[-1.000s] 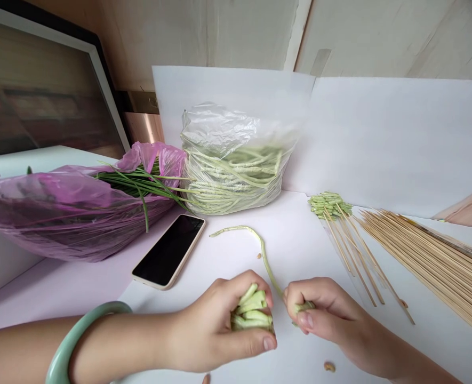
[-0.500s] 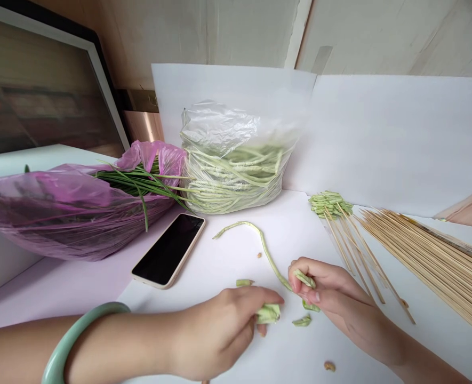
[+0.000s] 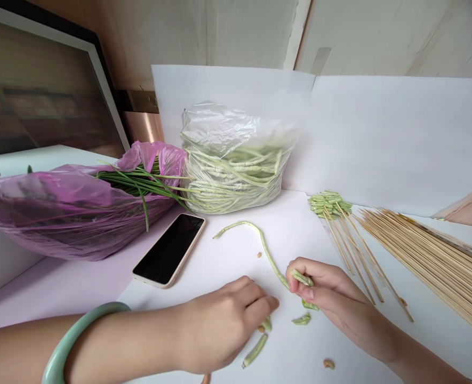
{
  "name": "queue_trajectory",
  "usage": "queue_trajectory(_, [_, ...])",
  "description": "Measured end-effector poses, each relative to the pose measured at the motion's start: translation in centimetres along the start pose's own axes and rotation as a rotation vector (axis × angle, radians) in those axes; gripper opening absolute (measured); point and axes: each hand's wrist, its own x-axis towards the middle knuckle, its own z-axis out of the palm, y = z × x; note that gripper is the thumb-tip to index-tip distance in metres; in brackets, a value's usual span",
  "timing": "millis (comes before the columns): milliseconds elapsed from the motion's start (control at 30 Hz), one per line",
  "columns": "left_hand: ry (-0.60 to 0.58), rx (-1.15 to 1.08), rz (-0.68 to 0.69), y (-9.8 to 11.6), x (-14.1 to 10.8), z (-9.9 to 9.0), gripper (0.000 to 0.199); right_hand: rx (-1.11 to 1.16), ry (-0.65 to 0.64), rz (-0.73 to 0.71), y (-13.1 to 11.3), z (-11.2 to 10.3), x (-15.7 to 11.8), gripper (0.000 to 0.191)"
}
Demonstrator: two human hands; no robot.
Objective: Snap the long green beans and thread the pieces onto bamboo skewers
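My right hand (image 3: 332, 296) pinches a short piece of green bean (image 3: 301, 277) between thumb and fingers. One end of a long green bean (image 3: 264, 242) runs to its fingertips and curves away over the white surface. My left hand (image 3: 231, 322), a pale green bangle (image 3: 86, 330) round its wrist, is low over the surface with its fingers bent and closed; its fingertips are hidden. Under its fingers are a cut bean piece (image 3: 255, 351) and part of another piece (image 3: 267, 323). A bean scrap (image 3: 302, 319) lies between the hands.
A phone (image 3: 170, 250) lies left of the long bean. Behind stand a clear bag of long beans (image 3: 236, 170) and a purple bag (image 3: 71, 213) with green stalks. Right are skewered bean pieces (image 3: 329, 204) and many bamboo skewers (image 3: 428, 250). A small brown bean seed (image 3: 329, 364) lies in front.
My left hand has let go of bean pieces, which now lie under it, and its fingers have shifted over the spot where another piece lay. My right hand has barely moved.
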Motion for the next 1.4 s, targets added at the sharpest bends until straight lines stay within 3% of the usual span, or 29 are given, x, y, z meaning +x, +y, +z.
queue_trajectory(233, [0.148,-0.239,-0.084,0.5,-0.1,-0.3,0.046,-0.164,0.044,-0.040,0.0,0.4,-0.2,0.021])
queue_trajectory(400, [0.384,-0.402,-0.154,0.3,-0.2,-0.1,0.029,-0.297,0.072,-0.120,0.2,1.0,-0.1,0.029])
queue_trajectory(500, [0.468,-0.514,-0.217,0.2,-0.1,-0.1,0.014,-0.361,0.069,-0.178,0.2,1.4,-0.1,0.036])
queue_trajectory(767, [0.415,-0.587,-0.192,0.3,0.0,0.1,0.014,-0.470,0.059,-0.310,0.6,3.2,-0.4,0.060])
queue_trajectory(967, [0.453,-0.516,-0.232,0.3,-0.1,0.2,0.019,-0.521,0.147,-0.272,0.6,2.9,-0.4,0.033])
queue_trajectory(1133, [0.562,-0.539,-0.289,0.3,-0.2,0.3,0.024,-0.523,0.079,-0.237,0.2,1.4,0.3,0.009])
queue_trajectory(1233, [0.553,-0.521,-0.338,0.1,-0.1,0.2,0.027,-0.518,0.080,-0.272,0.3,1.0,0.5,0.012])
queue_trajectory(1400, [0.446,-0.456,-0.297,0.2,-0.1,0.0,0.025,-0.552,0.092,-0.391,0.5,1.4,0.4,0.012])
